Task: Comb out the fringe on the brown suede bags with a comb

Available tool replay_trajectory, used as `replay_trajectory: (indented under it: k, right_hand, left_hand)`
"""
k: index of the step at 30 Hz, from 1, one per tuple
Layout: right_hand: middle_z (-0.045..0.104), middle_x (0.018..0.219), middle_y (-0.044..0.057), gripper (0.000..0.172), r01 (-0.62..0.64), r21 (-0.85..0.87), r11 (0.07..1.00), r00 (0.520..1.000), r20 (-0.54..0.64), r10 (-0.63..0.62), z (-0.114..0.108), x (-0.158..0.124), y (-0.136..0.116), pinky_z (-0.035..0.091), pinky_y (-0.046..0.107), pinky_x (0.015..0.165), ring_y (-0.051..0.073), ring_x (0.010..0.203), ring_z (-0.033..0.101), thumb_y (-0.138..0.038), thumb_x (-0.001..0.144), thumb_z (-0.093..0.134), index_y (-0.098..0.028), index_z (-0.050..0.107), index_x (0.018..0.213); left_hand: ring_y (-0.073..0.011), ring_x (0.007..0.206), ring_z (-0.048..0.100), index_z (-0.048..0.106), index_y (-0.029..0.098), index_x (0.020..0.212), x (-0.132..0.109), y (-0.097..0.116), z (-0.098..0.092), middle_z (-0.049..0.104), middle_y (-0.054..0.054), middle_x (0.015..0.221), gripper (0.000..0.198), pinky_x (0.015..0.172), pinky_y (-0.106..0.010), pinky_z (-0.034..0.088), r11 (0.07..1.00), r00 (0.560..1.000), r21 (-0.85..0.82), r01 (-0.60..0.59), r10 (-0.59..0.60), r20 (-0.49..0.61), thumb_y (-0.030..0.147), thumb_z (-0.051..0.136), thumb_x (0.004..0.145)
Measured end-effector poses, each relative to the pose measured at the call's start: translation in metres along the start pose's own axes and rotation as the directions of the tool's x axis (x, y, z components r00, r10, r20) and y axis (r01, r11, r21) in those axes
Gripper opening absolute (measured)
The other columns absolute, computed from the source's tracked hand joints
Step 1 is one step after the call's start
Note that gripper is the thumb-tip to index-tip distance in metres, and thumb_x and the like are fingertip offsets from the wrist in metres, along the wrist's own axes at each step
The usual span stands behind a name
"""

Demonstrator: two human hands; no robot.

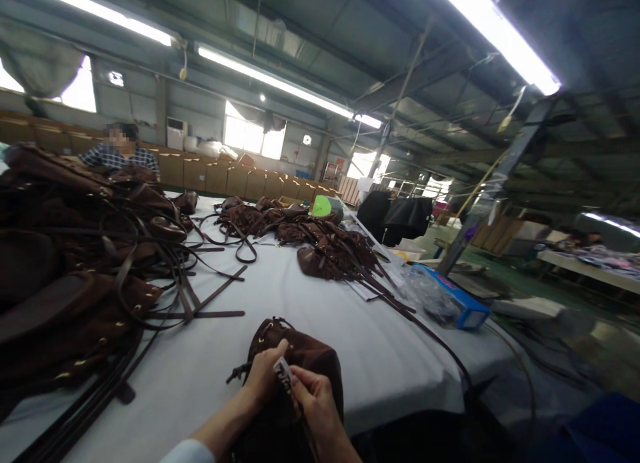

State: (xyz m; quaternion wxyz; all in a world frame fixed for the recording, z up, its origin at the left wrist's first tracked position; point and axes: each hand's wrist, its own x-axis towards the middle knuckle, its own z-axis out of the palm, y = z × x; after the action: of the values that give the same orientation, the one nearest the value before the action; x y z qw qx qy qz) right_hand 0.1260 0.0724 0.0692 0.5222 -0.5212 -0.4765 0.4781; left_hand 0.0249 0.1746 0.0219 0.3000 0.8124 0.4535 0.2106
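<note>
A dark brown bag (320, 356) with metal eyelets lies at the near edge of the white-covered table, below the centre of the view. My left hand (265, 373) is closed on the bag's upper part, its thumb pointing up. Just right of it, my right hand (316, 395) pinches a small white tag (283, 369) with dark marks between thumb and fingers, over the bag. A short dark cord end (237, 372) sticks out left of my left hand. The bag's lower part runs into shadow between my forearms.
Brown bags with long straps (65, 303) are heaped at the left. More brown bags (320, 243) lie farther back on the table (200, 369). Clear plastic (430, 296) and a blue box (463, 303) sit at the right. A person in a checked shirt (143, 158) is across the table.
</note>
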Motion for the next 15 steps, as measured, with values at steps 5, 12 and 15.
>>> replay_trajectory:
  k: [5,12,15]
  right_hand:
    - [0.045,0.054,-0.003,0.035,0.187,-0.256,0.948,0.933,0.348,-0.090,0.017,-0.027,-0.051,0.025,0.023,0.046,0.008,0.049,0.037,-0.043,0.087,0.054,-0.014,0.070,0.076]
    - [0.057,0.064,0.002,0.035,0.096,-0.314,0.945,0.994,-0.021,-0.108,-0.043,-0.058,-0.064,0.040,0.024,0.053,0.014,0.059,0.050,-0.050,0.083,0.057,-0.017,0.068,0.081]
    - [0.054,0.059,-0.002,0.032,0.152,0.100,0.983,0.935,-0.338,-0.110,-0.082,-0.077,-0.063,0.045,0.024,0.055,0.012,0.056,0.051,-0.051,0.073,0.069,-0.020,0.064,0.068]
  left_hand:
    - [-0.0242,0.089,0.066,0.052,0.018,0.104,0.030,-0.019,-0.005,0.069,-0.013,0.090,0.024,0.073,-0.032,0.045,0.988,0.986,-0.071,0.140,-0.146,-0.079,0.024,0.031,0.093]
    - [-0.0180,0.078,0.061,0.051,0.019,0.087,0.017,-0.041,-0.014,0.064,-0.005,0.081,0.035,0.067,-0.025,0.044,0.954,0.990,-0.285,-0.088,0.052,-0.130,0.040,0.025,0.096]
    - [-0.0149,0.072,0.055,0.047,0.019,0.079,-0.001,-0.043,-0.017,0.058,-0.002,0.077,0.037,0.064,-0.024,0.042,0.923,0.981,-0.343,-0.175,0.134,-0.141,0.043,0.025,0.095]
